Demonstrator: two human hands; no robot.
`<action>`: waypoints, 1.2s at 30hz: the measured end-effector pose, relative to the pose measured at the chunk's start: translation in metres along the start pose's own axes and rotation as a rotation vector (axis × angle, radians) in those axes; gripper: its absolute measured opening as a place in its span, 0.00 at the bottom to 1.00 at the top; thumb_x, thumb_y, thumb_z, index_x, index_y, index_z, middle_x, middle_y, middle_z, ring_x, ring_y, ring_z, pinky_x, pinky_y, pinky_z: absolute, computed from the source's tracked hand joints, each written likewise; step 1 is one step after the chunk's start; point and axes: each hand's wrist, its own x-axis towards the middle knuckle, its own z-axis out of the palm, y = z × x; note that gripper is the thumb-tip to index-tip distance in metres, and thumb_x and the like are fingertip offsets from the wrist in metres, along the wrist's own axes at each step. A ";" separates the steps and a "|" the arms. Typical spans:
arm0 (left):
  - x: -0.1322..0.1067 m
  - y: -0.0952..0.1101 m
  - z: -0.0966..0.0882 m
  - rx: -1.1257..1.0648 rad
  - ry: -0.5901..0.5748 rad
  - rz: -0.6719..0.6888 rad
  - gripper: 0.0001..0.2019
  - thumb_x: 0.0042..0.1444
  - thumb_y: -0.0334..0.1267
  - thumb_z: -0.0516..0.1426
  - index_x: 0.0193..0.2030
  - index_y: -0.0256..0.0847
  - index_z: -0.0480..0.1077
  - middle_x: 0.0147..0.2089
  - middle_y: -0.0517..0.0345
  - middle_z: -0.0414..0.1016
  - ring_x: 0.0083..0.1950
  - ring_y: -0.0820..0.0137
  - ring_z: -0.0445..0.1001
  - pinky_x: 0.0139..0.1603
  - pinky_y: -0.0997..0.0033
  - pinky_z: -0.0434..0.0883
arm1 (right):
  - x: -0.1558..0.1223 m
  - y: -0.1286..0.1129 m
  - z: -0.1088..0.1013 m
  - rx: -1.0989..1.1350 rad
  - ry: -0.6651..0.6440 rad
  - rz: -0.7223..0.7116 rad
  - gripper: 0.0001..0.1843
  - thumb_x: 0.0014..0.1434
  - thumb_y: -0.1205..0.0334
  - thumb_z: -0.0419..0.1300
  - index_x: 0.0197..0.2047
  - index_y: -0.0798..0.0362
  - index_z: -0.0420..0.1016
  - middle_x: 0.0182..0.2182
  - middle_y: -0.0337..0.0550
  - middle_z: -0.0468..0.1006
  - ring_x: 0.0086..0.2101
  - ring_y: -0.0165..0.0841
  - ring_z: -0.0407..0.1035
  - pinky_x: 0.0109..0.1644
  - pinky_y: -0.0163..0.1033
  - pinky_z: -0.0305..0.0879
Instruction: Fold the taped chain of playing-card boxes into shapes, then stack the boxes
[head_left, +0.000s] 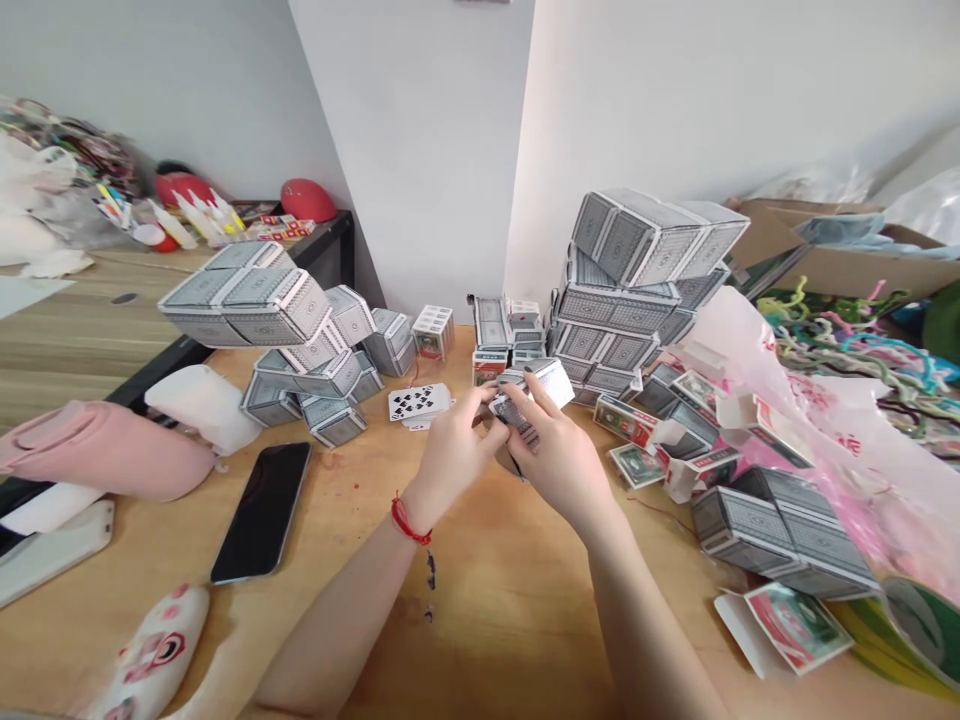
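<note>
Tabletop [517,600], near edge first: what lies on it?

One white case with pink markings [161,645] at the left. One open card box [796,622] at the right, beside one yellow-green roll [896,668], cut off at the edge of view.

A little farther in?

One black phone [261,512] on the left; opposite, grey-patterned blocks [780,535], at least two of them.

And the hands?

Two, close together: left hand [450,450], with one red bracelet [409,520] at the wrist, and right hand [555,450]. Both have fingers curled, pinching one grey-patterned card piece [556,384] between them, at mid-table. It has a white side; fingers cover too much to tell whether it's a box or a bundle.

What crowds them?

Loose playing cards [409,403] near the left hand, two at least, a spade uppermost. Near the right hand, red-and-green boxes [624,420], at least four. Beyond, two tall stacks, left stack [262,300] and right stack [622,300], then one pale pillar [420,150] blocking straight ahead.

Farthest off?

Left, one second table [60,330] bearing two red rounded things [307,200]; right, one carton [780,225].
</note>
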 end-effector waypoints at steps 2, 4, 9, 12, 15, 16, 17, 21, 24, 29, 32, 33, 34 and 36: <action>0.001 0.000 -0.002 -0.048 -0.032 0.024 0.18 0.54 0.30 0.54 0.53 0.43 0.66 0.56 0.54 0.72 0.55 0.65 0.73 0.55 0.65 0.71 | 0.000 0.001 0.000 -0.008 0.020 0.000 0.27 0.59 0.62 0.52 0.62 0.40 0.62 0.65 0.41 0.57 0.41 0.42 0.75 0.42 0.45 0.72; 0.002 0.000 -0.004 -0.102 -0.052 0.054 0.19 0.54 0.29 0.54 0.54 0.42 0.65 0.59 0.53 0.70 0.58 0.66 0.70 0.58 0.65 0.70 | 0.000 0.002 0.000 -0.017 0.035 -0.004 0.28 0.59 0.62 0.52 0.62 0.40 0.61 0.65 0.41 0.57 0.43 0.43 0.74 0.43 0.45 0.72; 0.002 -0.001 -0.004 -0.171 -0.063 0.072 0.22 0.53 0.27 0.52 0.56 0.40 0.65 0.60 0.50 0.69 0.61 0.64 0.68 0.59 0.62 0.70 | 0.000 0.002 -0.001 -0.038 0.054 0.002 0.27 0.59 0.62 0.51 0.62 0.41 0.61 0.65 0.41 0.57 0.46 0.45 0.73 0.43 0.47 0.73; 0.003 0.000 -0.003 -0.221 -0.072 0.057 0.22 0.53 0.28 0.52 0.56 0.40 0.65 0.60 0.50 0.68 0.61 0.63 0.67 0.58 0.62 0.71 | 0.000 0.002 -0.002 -0.037 0.064 0.000 0.27 0.59 0.62 0.52 0.62 0.41 0.61 0.65 0.40 0.57 0.46 0.45 0.73 0.43 0.47 0.73; 0.003 0.002 -0.003 -0.271 -0.067 0.040 0.21 0.54 0.28 0.52 0.55 0.40 0.65 0.60 0.49 0.68 0.61 0.64 0.67 0.57 0.62 0.72 | -0.001 0.002 -0.002 -0.034 0.064 0.000 0.27 0.59 0.62 0.51 0.62 0.41 0.61 0.66 0.41 0.57 0.46 0.45 0.73 0.43 0.47 0.73; 0.003 0.002 -0.003 -0.284 -0.064 0.035 0.21 0.53 0.28 0.52 0.55 0.40 0.65 0.60 0.49 0.68 0.61 0.64 0.67 0.57 0.63 0.71 | -0.001 0.001 -0.002 -0.033 0.065 0.001 0.27 0.59 0.63 0.51 0.62 0.42 0.61 0.66 0.41 0.56 0.46 0.45 0.73 0.43 0.47 0.73; 0.003 0.003 -0.003 -0.294 -0.060 0.030 0.21 0.53 0.28 0.52 0.55 0.40 0.65 0.60 0.49 0.68 0.61 0.64 0.67 0.58 0.62 0.71 | -0.001 0.001 -0.002 -0.030 0.067 -0.001 0.27 0.59 0.63 0.51 0.62 0.42 0.61 0.66 0.42 0.56 0.46 0.45 0.73 0.43 0.47 0.73; 0.003 0.003 0.001 -0.328 -0.015 -0.007 0.21 0.52 0.27 0.52 0.53 0.41 0.66 0.58 0.50 0.69 0.61 0.64 0.67 0.58 0.61 0.71 | -0.001 0.000 0.000 -0.024 0.077 -0.011 0.27 0.59 0.62 0.51 0.62 0.41 0.61 0.66 0.43 0.57 0.42 0.44 0.74 0.41 0.47 0.73; 0.002 0.002 0.004 -0.348 0.027 -0.032 0.21 0.50 0.25 0.53 0.52 0.40 0.66 0.58 0.50 0.70 0.61 0.64 0.67 0.59 0.61 0.70 | -0.001 -0.001 0.001 -0.025 0.072 -0.013 0.28 0.58 0.63 0.51 0.63 0.41 0.60 0.66 0.43 0.56 0.43 0.44 0.74 0.40 0.47 0.73; 0.002 -0.001 0.007 -0.364 0.045 -0.012 0.21 0.50 0.24 0.52 0.52 0.40 0.66 0.58 0.50 0.69 0.62 0.65 0.66 0.61 0.61 0.68 | -0.002 -0.002 0.001 0.011 0.062 -0.012 0.29 0.57 0.64 0.52 0.63 0.42 0.60 0.67 0.43 0.54 0.42 0.43 0.74 0.42 0.48 0.72; 0.002 -0.003 0.006 -0.355 0.037 -0.016 0.21 0.51 0.25 0.52 0.52 0.41 0.66 0.59 0.50 0.69 0.62 0.64 0.66 0.61 0.60 0.68 | -0.002 -0.002 0.001 0.028 0.054 -0.012 0.30 0.56 0.65 0.52 0.63 0.41 0.60 0.67 0.43 0.54 0.40 0.42 0.74 0.42 0.48 0.72; 0.002 -0.003 0.006 -0.348 0.038 -0.019 0.21 0.51 0.25 0.52 0.52 0.41 0.66 0.59 0.50 0.69 0.62 0.64 0.67 0.60 0.60 0.68 | -0.002 -0.002 0.001 0.031 0.054 -0.013 0.31 0.56 0.66 0.52 0.63 0.41 0.60 0.67 0.43 0.53 0.41 0.42 0.74 0.42 0.48 0.72; 0.002 -0.004 0.006 -0.342 0.039 -0.022 0.21 0.51 0.25 0.52 0.52 0.41 0.66 0.58 0.50 0.69 0.61 0.64 0.67 0.60 0.60 0.69 | -0.002 -0.001 0.001 0.035 0.053 -0.016 0.31 0.56 0.66 0.52 0.63 0.42 0.60 0.67 0.44 0.53 0.41 0.42 0.74 0.42 0.48 0.72; 0.002 -0.004 0.007 -0.329 0.040 -0.026 0.21 0.52 0.25 0.52 0.52 0.41 0.66 0.58 0.50 0.69 0.61 0.65 0.67 0.58 0.61 0.70 | -0.003 0.000 0.001 0.044 0.050 -0.026 0.31 0.56 0.66 0.52 0.63 0.42 0.59 0.67 0.44 0.53 0.41 0.42 0.74 0.43 0.48 0.72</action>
